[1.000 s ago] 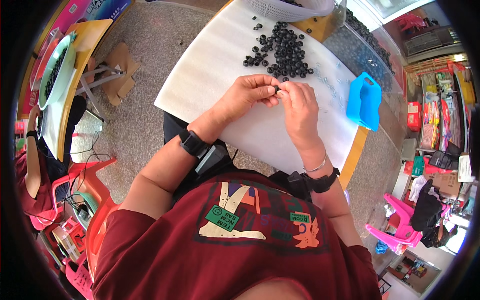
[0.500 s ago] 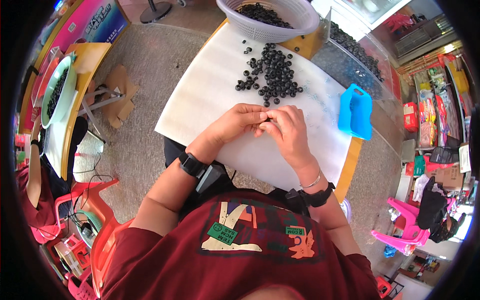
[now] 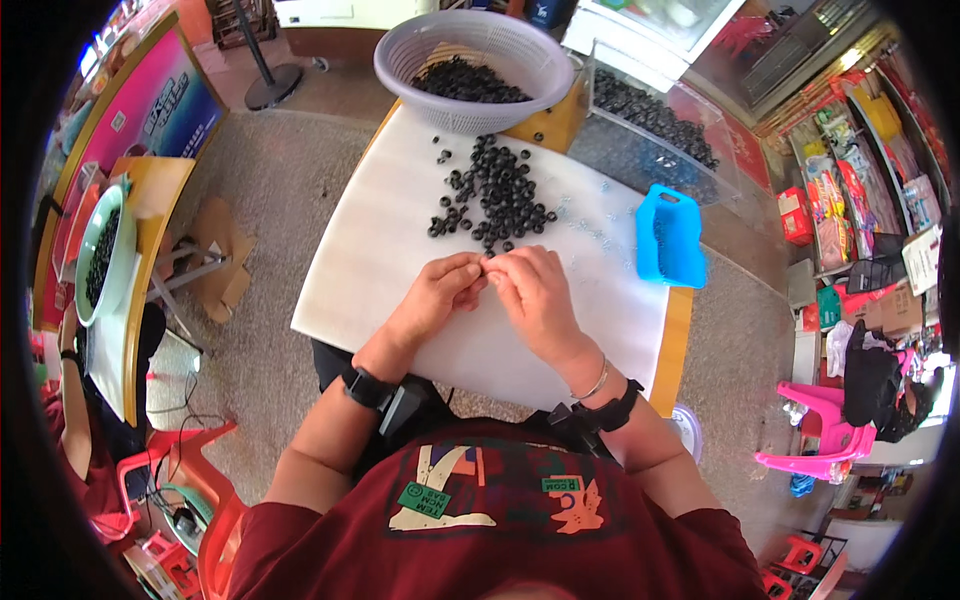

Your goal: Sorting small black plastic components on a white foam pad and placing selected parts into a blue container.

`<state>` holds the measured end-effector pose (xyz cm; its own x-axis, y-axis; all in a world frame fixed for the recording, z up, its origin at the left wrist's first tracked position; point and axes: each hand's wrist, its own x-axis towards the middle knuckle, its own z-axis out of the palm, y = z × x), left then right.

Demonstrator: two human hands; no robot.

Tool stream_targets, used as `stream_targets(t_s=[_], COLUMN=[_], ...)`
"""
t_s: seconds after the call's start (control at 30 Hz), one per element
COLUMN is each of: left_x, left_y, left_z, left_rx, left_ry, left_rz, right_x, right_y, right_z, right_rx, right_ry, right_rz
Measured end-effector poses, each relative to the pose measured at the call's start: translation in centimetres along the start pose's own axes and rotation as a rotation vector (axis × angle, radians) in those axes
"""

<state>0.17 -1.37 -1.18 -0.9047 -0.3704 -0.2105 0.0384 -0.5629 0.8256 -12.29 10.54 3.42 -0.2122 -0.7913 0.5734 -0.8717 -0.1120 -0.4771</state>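
My left hand (image 3: 440,292) and my right hand (image 3: 536,300) meet at the fingertips above the white tabletop (image 3: 375,255). Both are closed in a pinch around a small black piece, mostly hidden by the fingers. Just beyond them lies a loose pile of round black bead-like pieces (image 3: 500,190), some showing a hole in the middle. To the pile's right, tiny clear bits (image 3: 597,222) are scattered over the white surface. A bright blue scoop-shaped tray (image 3: 682,262) stands at the table's right edge.
A pale purple plastic basket (image 3: 470,118) of black pieces stands at the far edge, beside a clear bin (image 3: 640,150) of dark pieces. On the left, a person sits at another table with a pale green basin (image 3: 124,250). A pink stool (image 3: 825,425) stands right.
The view has shifted, so the table and its contents appear lower and farther left. My hands stay together at the fingertips, close to the near edge of the pile.
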Motion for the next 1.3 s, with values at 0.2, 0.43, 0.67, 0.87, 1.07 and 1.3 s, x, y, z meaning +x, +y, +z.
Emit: stream_targets(t_s=[0.2,0.43,0.67,0.87,1.07,1.3], left_x=[0.2,-0.3,0.2,0.2,0.4,0.6], left_y=[-0.5,0.4,0.4,0.2,-0.3,0.2], left_z=[0.3,0.9,0.2,-0.1,-0.6,-0.5], left_rx=[0.007,-0.052,-0.122,-0.202,-0.246,-0.274], left_ry=[-0.009,-0.116,-0.101,-0.073,0.065,0.109], left_rz=[0.101,0.132,0.073,0.048,0.223,0.249], right_x=[0.6,1.4,11.4,11.4,2.3,0.5], right_y=[-0.5,1.3,9.6,11.0,5.9,5.2], right_z=[-0.2,-1.5,-9.6,-9.3,-3.1,0.9], right_rx=[-0.049,0.040,-0.212,-0.296,-0.028,-0.155], right_ry=[-0.077,-0.140,0.354,0.339,-0.065,-0.095], right_rz=[0.005,0.077,0.260,0.288,0.272,0.195])
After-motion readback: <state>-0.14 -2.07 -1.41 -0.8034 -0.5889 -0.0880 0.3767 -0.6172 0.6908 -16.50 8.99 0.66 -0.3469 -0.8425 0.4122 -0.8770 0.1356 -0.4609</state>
